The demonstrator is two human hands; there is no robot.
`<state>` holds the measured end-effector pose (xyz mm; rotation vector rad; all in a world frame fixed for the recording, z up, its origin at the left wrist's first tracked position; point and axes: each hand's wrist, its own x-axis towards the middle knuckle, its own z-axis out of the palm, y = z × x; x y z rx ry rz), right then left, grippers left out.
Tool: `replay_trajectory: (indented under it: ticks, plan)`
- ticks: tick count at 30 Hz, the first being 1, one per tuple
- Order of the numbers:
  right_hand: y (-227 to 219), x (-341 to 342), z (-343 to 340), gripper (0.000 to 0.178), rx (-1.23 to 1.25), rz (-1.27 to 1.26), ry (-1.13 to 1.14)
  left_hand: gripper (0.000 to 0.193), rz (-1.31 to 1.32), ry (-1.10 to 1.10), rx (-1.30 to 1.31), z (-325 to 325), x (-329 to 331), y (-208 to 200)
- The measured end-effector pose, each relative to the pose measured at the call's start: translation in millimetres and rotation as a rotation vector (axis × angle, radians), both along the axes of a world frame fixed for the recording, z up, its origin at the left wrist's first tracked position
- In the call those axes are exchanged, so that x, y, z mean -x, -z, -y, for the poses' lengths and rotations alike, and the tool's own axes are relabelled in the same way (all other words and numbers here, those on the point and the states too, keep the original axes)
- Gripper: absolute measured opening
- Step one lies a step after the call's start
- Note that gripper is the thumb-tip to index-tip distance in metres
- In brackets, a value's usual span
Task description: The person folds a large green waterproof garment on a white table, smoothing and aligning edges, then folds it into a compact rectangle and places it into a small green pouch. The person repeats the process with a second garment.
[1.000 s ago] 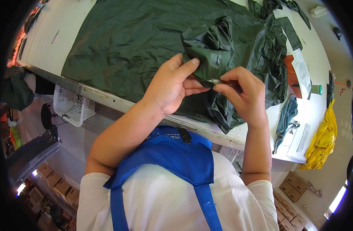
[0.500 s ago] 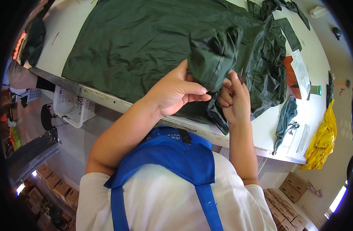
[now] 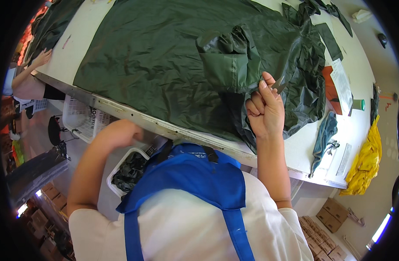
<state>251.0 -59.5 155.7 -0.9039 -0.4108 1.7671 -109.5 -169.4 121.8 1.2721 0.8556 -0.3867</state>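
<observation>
Dark green shiny fabric (image 3: 164,56) spreads wide over the white table. On top of it stands a gathered, tube-like part (image 3: 227,69) of the same cloth, with a seam down its side. My right hand (image 3: 267,106) is closed at this part's lower right edge, fingers curled around thread snips (image 3: 278,85) whose metal blades point up and right. Whether it also pinches the cloth, I cannot tell. Away from the cloth, my left hand (image 3: 132,132) is off the table's front edge at the left; motion smears its fingers.
A white crate (image 3: 116,176) with dark material stands below the table edge, another white basket (image 3: 80,119) farther left. A co-worker's hand (image 3: 43,58) rests at the table's far left. Orange and white papers (image 3: 340,82), a blue-green cloth (image 3: 325,135) and yellow fabric (image 3: 364,156) are at right.
My left hand has let go of the gathered green part and swung left and down past the table edge. That part has settled leftward. A co-worker's hand has appeared at far left.
</observation>
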Motion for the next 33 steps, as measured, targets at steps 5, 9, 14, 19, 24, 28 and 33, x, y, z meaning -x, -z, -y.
replay_trajectory:
  ticks: [5,9,14,19,24,28,33]
  plan:
    - [-4,9,8,0.023,-0.046,-0.112,-0.054,0.062,0.178,-0.587,-0.320,-4,-71,-1]
    - [-8,13,14,0.019,-0.070,-0.051,-0.083,0.039,1.139,-1.300,0.480,-40,-179,-9]
    - [-19,-8,20,0.014,-0.431,0.645,0.133,0.017,1.253,-1.571,0.457,-53,-204,-13]
    - [-50,-17,18,0.033,-1.132,1.483,-0.146,0.020,1.153,-1.532,0.238,-54,-206,-35]
    - [-59,-16,5,0.026,-1.282,1.475,-0.171,0.022,1.109,-1.441,0.161,-53,-207,-34]
    - [-55,-17,-2,0.026,-1.363,1.484,-0.197,0.023,1.094,-1.437,0.145,-54,-209,-38]
    - [-41,-19,4,0.024,-0.948,1.096,-0.148,0.024,1.028,-1.451,0.137,-54,-207,-38]
